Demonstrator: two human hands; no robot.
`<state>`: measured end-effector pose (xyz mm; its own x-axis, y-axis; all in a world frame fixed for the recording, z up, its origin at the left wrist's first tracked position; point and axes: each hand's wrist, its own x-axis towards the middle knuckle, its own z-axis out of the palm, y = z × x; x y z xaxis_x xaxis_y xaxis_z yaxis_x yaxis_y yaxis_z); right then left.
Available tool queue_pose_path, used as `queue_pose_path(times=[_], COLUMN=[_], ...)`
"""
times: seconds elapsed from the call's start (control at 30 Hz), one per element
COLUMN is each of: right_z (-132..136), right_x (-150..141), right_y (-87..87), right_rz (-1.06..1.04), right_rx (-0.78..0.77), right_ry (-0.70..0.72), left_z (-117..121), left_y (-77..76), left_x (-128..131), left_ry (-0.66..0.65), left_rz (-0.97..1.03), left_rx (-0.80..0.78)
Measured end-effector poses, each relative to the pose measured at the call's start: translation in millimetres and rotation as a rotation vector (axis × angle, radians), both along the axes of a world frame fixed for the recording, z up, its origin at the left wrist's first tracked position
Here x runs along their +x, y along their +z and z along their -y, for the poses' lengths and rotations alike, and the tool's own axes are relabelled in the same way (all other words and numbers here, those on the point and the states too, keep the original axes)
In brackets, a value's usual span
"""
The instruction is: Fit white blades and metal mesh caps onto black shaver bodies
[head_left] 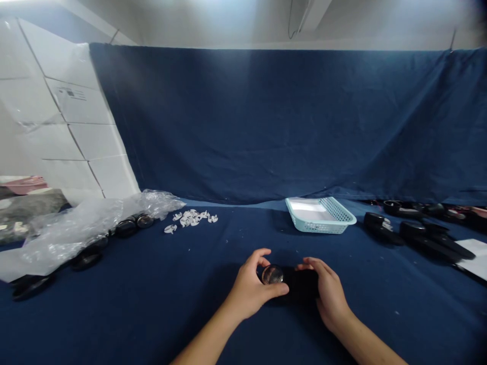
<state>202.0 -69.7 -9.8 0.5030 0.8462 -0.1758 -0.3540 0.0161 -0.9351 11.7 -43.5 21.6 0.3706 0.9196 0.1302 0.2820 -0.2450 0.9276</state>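
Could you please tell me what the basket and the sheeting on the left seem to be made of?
The basket looks like matt light-blue plastic, judging by its evenly perforated walls. The sheeting seems to be thin, glossy plastic film, being crinkled and see-through over dark items.

The left hand [251, 289] and right hand [329, 291] grip a black object [300, 286] between them. From it, a pale blue basket [317, 226] sits at one o'clock, white pieces [192, 218] at ten.
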Motion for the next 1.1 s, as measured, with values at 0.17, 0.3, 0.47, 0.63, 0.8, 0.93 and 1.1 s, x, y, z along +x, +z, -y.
queue_pose_path(times=[0.17, 0.3, 0.47, 0.63, 0.8, 0.93, 1.1], right_z=[0, 0, 1, 1, 1, 0, 0], right_x=[0, 0, 0, 0, 1, 1, 1], right_y=[0.2, 0.5, 0.9, 0.7, -0.2, -0.9, -1.7], right_rz=[-0.004, 0.004, 0.009, 0.017, 0.022, 0.019, 0.015], right_rx=[0.0, 0.007, 0.017, 0.015, 0.015, 0.01, 0.007], right_ry=[0.011, 0.008, 0.007, 0.013, 0.012, 0.014, 0.011], left_z=[-3, 1, 7, 6, 8, 9, 4], left_y=[8.1, 16.3, 17.1, 21.4, 21.0, 18.8, 21.6], left_x=[-10, -15, -7, -11, -12, -6, -12], left_ry=[-0.18, -0.287, -0.098, -0.234, -0.182, -0.099, -0.228], left_rz=[0.015, 0.003, -0.099, -0.069, -0.104, -0.136, -0.051], left_rx=[-0.033, -0.013, 0.174, 0.136, 0.104, 0.188, 0.114])
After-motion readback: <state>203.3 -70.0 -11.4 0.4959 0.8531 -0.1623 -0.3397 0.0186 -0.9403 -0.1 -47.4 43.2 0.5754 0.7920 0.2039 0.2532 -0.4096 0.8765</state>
